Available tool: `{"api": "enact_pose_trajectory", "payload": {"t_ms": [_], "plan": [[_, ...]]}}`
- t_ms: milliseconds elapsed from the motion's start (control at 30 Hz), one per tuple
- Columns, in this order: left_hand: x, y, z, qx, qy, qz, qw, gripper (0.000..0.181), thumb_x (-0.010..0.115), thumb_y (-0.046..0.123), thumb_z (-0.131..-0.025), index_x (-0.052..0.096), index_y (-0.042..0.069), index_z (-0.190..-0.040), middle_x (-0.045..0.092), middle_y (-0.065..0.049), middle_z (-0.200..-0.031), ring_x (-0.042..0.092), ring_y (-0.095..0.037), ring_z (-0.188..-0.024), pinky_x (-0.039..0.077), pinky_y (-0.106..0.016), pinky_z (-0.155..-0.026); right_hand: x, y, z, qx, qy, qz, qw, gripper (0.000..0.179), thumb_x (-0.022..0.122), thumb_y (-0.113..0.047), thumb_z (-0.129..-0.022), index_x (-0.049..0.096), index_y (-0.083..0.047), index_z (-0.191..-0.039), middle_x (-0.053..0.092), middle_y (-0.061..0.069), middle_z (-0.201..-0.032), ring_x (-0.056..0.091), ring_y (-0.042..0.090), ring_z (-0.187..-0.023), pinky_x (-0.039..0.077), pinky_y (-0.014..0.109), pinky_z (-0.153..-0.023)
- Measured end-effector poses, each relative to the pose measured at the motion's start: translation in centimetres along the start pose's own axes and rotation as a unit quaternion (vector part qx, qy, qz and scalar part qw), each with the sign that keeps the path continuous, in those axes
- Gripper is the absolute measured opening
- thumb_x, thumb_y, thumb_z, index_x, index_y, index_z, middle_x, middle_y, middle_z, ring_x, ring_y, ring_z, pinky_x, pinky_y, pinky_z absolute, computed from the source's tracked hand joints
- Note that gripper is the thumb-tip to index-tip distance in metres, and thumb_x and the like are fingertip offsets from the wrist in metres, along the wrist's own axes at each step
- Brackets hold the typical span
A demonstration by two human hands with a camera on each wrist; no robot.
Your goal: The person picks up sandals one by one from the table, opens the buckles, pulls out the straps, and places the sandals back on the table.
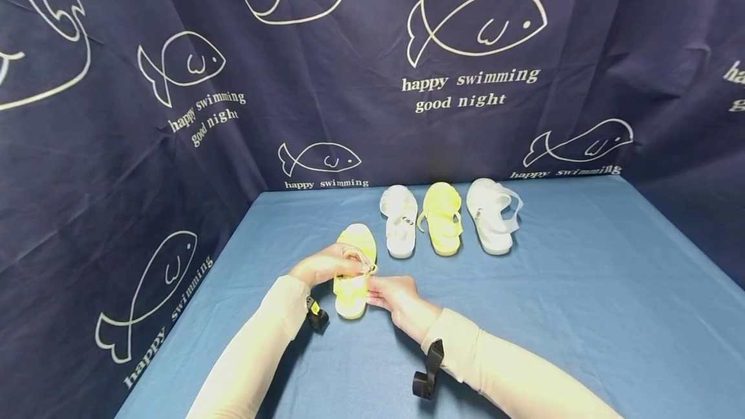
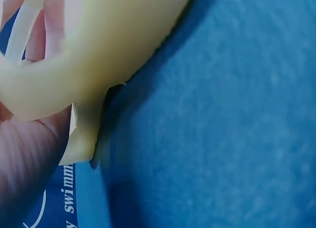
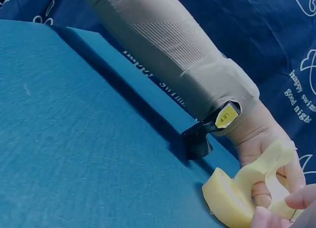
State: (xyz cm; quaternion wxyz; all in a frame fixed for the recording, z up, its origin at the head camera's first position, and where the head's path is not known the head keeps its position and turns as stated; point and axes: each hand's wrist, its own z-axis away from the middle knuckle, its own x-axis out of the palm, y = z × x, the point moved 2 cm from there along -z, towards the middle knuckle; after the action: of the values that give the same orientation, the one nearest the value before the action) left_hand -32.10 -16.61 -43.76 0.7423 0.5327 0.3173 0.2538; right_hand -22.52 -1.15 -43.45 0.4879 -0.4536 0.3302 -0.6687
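Observation:
A yellow sandal (image 1: 351, 306) is on the blue table, left of the middle, its toe toward the back. My left hand (image 1: 328, 264) reaches over it from the left and pinches its strap near the buckle. From the right, my right hand (image 1: 401, 297) pinches the strap at the sandal's side. The left wrist view has the sandal (image 2: 128, 30) large and close, with the left hand (image 2: 29, 154) partly behind it. In the right wrist view the strap forms a loop above the sole (image 3: 227, 201), and both hands' fingers meet around it.
Three more sandals stand in a row at the back: a white one (image 1: 400, 241), a yellow one (image 1: 445, 241) and another white one (image 1: 493, 235) with its strap sticking out to the right. Dark blue fish-print cloth (image 1: 372, 83) hangs behind and beside the blue table (image 1: 553, 309).

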Motion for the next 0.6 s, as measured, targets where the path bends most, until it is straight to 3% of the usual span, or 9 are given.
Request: {"api": "enact_pose_trajectory", "payload": {"t_ms": [133, 300, 600], "plan": [[-0.16, 0.01, 0.05, 0.003, 0.008, 0.0, 1.0, 0.01, 0.065, 0.004, -0.087, 0.068, 0.012, -0.09, 0.07, 0.005, -0.091, 0.062, -0.005, -0.085, 0.052, -0.02, -0.079, 0.12, 0.09, 0.22, 0.005, -0.005, 0.009, 0.9999, 0.019, 0.063, 0.01, -0.079, 0.063, 0.018, -0.096, 0.064, 0.009, -0.065, 0.064, 0.015, -0.061, 0.06, 0.031, -0.068], [-0.07, -0.02, -0.03, 0.013, -0.007, 0.018, 0.9997, 0.014, 0.062, 0.0, -0.089, 0.068, 0.012, -0.091, 0.07, 0.006, -0.092, 0.063, -0.005, -0.087, 0.053, -0.02, -0.081, 0.04, 0.21, 0.41, 0.0, -0.002, 0.005, 1.0, 0.016, 0.063, 0.011, -0.078, 0.064, 0.016, -0.093, 0.065, 0.009, -0.067, 0.065, 0.015, -0.064, 0.06, 0.033, -0.071], [0.07, -0.06, -0.4, -0.011, -0.007, 0.011, 0.9999, 0.006, 0.067, 0.006, -0.088, 0.07, 0.011, -0.09, 0.071, 0.005, -0.089, 0.06, -0.004, -0.08, 0.051, -0.018, -0.074, -0.22, 0.27, 0.22, 0.002, -0.001, -0.015, 0.9999, 0.013, 0.064, 0.009, -0.079, 0.065, 0.014, -0.091, 0.066, 0.008, -0.066, 0.067, 0.016, -0.064, 0.06, 0.033, -0.07]]}}
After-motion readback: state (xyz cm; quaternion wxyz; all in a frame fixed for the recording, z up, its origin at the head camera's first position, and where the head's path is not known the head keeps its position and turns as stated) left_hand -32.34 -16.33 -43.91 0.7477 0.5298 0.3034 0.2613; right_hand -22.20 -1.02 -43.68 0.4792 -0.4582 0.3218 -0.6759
